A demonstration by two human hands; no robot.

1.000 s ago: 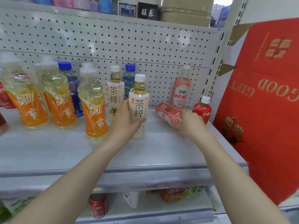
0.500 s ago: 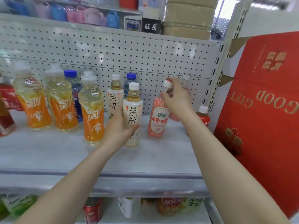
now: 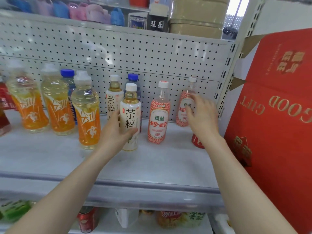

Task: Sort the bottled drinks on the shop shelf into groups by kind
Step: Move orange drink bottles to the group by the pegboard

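On the grey shelf point(image 3: 152, 164) my left hand point(image 3: 114, 134) grips the front white-labelled tea bottle point(image 3: 130, 108), which stands upright ahead of a second tea bottle point(image 3: 114, 97). To its right, a red-patterned lychee bottle point(image 3: 159, 114) stands upright with no hand on it. My right hand point(image 3: 202, 119) hovers with spread fingers just in front of a second lychee bottle point(image 3: 184, 105) by the back panel, partly hiding it. Three orange drink bottles point(image 3: 86, 115) stand to the left.
Two blue-capped bottles point(image 3: 133, 80) stand behind the orange and tea bottles. A small red bottle point(image 3: 196, 141) is mostly hidden behind my right wrist. A big red gift box point(image 3: 276, 115) closes off the right side. Red bottles sit at the far left edge.
My right hand stood the lying lychee bottle upright, let go of its cap and moved right, towards the rear lychee bottle. My left hand has kept hold of the tea bottle.
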